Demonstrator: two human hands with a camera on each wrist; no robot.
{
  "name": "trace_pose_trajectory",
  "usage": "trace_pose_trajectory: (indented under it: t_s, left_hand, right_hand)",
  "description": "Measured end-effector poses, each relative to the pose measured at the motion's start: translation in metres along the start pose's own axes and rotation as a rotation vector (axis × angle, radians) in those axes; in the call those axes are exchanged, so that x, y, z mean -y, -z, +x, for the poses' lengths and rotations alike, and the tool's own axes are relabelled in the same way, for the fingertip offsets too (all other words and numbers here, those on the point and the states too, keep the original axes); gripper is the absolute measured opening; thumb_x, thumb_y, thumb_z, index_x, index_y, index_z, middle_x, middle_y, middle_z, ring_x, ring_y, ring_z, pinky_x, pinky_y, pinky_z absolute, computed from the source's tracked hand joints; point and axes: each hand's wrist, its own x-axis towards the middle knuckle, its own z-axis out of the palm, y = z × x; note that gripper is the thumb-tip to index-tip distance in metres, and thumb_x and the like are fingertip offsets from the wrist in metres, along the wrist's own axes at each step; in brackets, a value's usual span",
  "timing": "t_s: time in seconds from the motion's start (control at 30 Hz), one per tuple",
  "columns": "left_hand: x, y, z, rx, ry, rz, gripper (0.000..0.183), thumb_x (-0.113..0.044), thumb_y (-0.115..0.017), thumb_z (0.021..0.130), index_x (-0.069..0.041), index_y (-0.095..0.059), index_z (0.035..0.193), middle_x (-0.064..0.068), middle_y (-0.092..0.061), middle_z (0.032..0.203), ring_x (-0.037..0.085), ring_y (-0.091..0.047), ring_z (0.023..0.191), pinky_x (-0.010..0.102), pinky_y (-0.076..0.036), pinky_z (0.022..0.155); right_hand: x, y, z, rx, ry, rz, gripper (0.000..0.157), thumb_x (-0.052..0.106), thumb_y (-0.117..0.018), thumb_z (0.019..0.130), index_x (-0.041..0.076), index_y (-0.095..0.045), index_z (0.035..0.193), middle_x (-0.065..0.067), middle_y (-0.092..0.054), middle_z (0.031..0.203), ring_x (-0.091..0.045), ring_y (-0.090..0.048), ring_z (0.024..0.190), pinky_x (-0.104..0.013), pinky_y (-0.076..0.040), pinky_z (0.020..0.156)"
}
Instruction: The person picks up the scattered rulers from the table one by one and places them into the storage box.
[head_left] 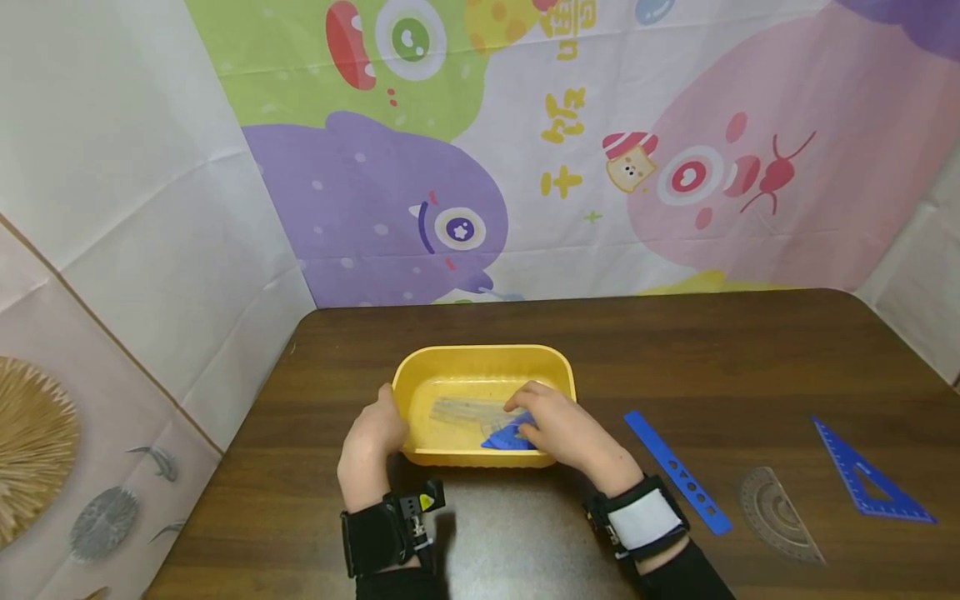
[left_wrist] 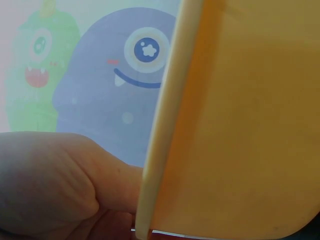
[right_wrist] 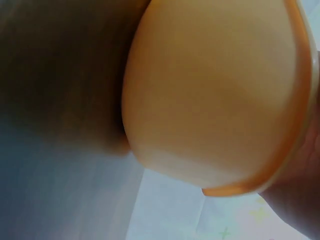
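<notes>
A yellow plastic tray (head_left: pixel 450 458) stands on the table. My left hand (head_left: pixel 372 442) grips its left rim, and in the left wrist view the thumb (left_wrist: pixel 117 187) lies against the outside of the tray wall (left_wrist: pixel 240 125). Reaching over the right rim, my right hand (head_left: pixel 562 425) has its bent fingers and thumb at a blue piece, seemingly a set square (head_left: pixel 504 437), inside the tray. Whether they pinch it cannot be told. Clear plastic rulers (head_left: pixel 461 410) lie beside the blue piece. In the right wrist view the tray's side hides the fingertips.
Right of the tray, a blue ruler (head_left: pixel 678 473) with holes lies slanted on the brown table (head_left: pixel 525 533). Beyond it are a clear protractor (head_left: pixel 780 512) and a blue set square (head_left: pixel 870 483). A cartoon-printed cloth (head_left: pixel 570 250) hangs behind the table's far edge.
</notes>
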Motion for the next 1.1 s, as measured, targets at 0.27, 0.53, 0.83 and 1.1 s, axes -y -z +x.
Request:
trace_pose_trajectory:
  t_s: [0.27,0.53,0.83,1.1]
  left_hand:
    - [0.001,-0.001,0.001,-0.006,-0.010,-0.003,0.065,-0.001,-0.045,0.085,0.004,-0.013,0.141,0.016,-0.050,0.089,0.025,-0.050,0.075,0.033,-0.038,0.065]
    - [0.001,-0.002,0.002,-0.014,-0.022,0.001,0.065,-0.001,-0.046,0.084,0.004,-0.014,0.141,0.016,-0.051,0.088,0.025,-0.050,0.074,0.033,-0.038,0.065]
    - [0.001,-0.001,0.001,-0.009,-0.020,-0.003,0.064,-0.002,-0.046,0.086,0.004,-0.014,0.141,0.017,-0.050,0.090,0.026,-0.050,0.075,0.033,-0.038,0.065]
    - [0.002,-0.001,0.002,-0.015,-0.031,0.014,0.063,-0.001,-0.044,0.085,0.005,-0.014,0.141,0.017,-0.050,0.090,0.026,-0.050,0.075,0.033,-0.038,0.065]
  right_hand:
    - [0.000,-0.004,0.001,0.008,-0.007,0.007,0.024,0.010,-0.062,0.083,0.007,-0.063,0.107,-0.005,-0.056,0.112,-0.017,-0.053,0.101,-0.034,-0.045,0.086]
    - [-0.002,-0.005,0.001,0.014,-0.007,-0.008,0.025,0.010,-0.062,0.083,0.008,-0.063,0.108,-0.004,-0.057,0.112,-0.016,-0.053,0.102,-0.034,-0.044,0.087]
    - [-0.002,-0.002,0.001,0.009,-0.001,-0.008,0.024,0.012,-0.061,0.084,0.009,-0.063,0.107,-0.004,-0.059,0.111,-0.017,-0.053,0.103,-0.035,-0.044,0.089]
    - [-0.006,0.015,-0.003,-0.044,-0.022,-0.034,0.027,0.014,-0.061,0.083,0.012,-0.063,0.110,-0.002,-0.062,0.109,-0.017,-0.058,0.097,-0.035,-0.046,0.083]
